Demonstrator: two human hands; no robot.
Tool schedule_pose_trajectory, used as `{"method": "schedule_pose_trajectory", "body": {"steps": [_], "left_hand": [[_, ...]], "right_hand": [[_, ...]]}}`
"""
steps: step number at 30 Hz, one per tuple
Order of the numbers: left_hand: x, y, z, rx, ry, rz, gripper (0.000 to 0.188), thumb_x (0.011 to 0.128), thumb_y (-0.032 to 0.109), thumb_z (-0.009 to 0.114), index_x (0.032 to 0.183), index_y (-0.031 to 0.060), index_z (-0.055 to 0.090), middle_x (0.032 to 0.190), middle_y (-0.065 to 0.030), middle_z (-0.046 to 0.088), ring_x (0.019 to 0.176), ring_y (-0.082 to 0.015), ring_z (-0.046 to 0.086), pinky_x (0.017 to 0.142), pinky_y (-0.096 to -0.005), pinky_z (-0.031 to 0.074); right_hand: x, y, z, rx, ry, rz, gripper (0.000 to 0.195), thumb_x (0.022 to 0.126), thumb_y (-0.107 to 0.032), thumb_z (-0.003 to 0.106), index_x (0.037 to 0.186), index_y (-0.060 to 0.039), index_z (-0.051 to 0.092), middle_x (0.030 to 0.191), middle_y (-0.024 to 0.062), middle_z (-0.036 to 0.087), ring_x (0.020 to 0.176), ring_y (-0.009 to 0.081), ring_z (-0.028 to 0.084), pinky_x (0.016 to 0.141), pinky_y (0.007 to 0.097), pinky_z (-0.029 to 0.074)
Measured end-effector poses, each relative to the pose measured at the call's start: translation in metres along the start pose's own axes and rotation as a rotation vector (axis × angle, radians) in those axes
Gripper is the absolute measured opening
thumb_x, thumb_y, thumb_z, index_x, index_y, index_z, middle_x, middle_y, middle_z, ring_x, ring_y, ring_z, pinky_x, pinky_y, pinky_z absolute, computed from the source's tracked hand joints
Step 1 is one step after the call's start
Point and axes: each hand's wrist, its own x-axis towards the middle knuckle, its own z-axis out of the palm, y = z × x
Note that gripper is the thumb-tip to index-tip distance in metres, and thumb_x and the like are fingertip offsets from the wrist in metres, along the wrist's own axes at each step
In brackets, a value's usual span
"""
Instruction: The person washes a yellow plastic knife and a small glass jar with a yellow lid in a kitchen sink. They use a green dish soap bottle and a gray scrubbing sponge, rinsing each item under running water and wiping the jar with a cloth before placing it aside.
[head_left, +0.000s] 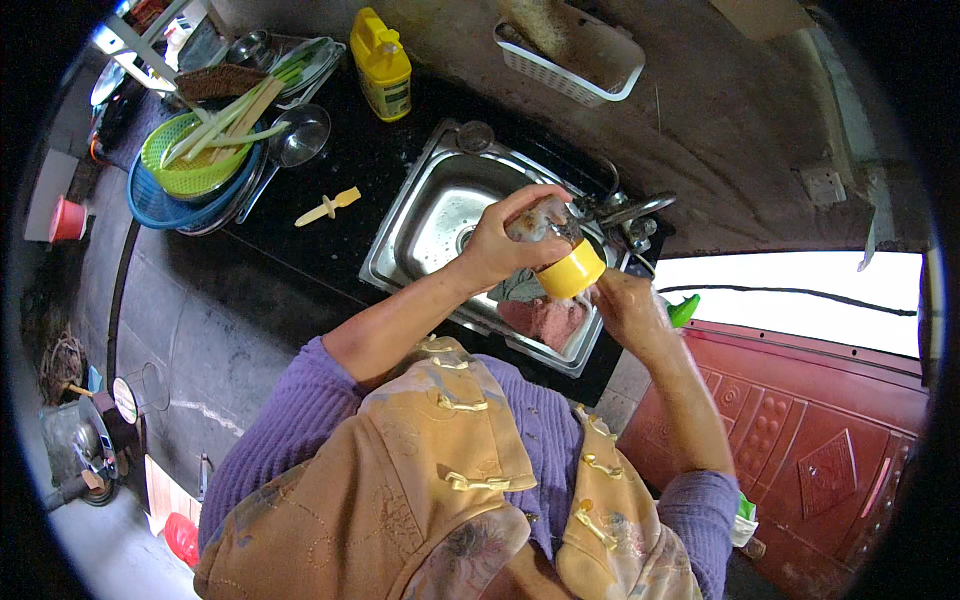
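My left hand (499, 244) grips a clear jar (551, 223) with a wide yellow lid (571, 270). The jar is tilted over the stainless-steel sink (442, 206), its lid end pointing down toward my right. Brownish, cloudy patches show through its wall. Close beside the lid is my right hand (628, 306), its fingers curled and partly hidden; whether it touches the lid or holds something is unclear. Below both hands, a pink cloth (544, 322) and a grey-green one (521, 286) lie in the sink's near right part.
A metal faucet (637, 210) rises at the sink's right rear. On the black counter are a pastry brush (330, 206), a yellow jug (382, 67), a ladle (300, 135) and a green basket (176, 176) with scallions. A white plastic basket (570, 71) hangs on the wall.
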Motion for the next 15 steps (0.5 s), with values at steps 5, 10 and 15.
{"method": "schedule_pose_trajectory", "body": {"steps": [5, 10, 15], "left_hand": [[-0.001, -0.026, 0.007, 0.107, 0.267, -0.128, 0.049, 0.078, 0.008, 0.075, 0.122, 0.0060, 0.054, 0.100, -0.0024, 0.060, 0.090, -0.0093, 0.058, 0.078, -0.0249, 0.050], [-0.006, -0.014, 0.010, 0.066, 0.171, -0.047, 0.053, 0.076, 0.008, 0.076, 0.124, 0.0046, 0.053, 0.107, -0.0036, 0.058, 0.097, -0.0104, 0.056, 0.086, -0.0271, 0.048], [-0.001, 0.007, 0.004, -0.003, 0.062, 0.161, 0.063, 0.073, 0.021, 0.080, 0.125, 0.0033, 0.051, 0.113, -0.0030, 0.054, 0.104, -0.0111, 0.052, 0.092, -0.0262, 0.042]], "right_hand": [[0.006, -0.010, -0.028, -0.511, -0.036, -0.116, 0.012, 0.091, -0.019, 0.054, 0.086, -0.0081, 0.053, 0.072, 0.0088, 0.060, 0.059, 0.0276, 0.065, 0.049, 0.0388, 0.051], [0.004, -0.001, -0.013, -0.111, 0.133, -0.068, 0.017, 0.090, -0.021, 0.060, 0.083, -0.0061, 0.056, 0.071, 0.0113, 0.060, 0.056, 0.0312, 0.061, 0.049, 0.0393, 0.048], [0.001, -0.003, 0.041, 0.674, 0.301, 0.275, 0.022, 0.097, -0.020, 0.053, 0.098, 0.0003, 0.062, 0.076, 0.0081, 0.063, 0.070, 0.0090, 0.057, 0.063, 0.0307, 0.046]]}}
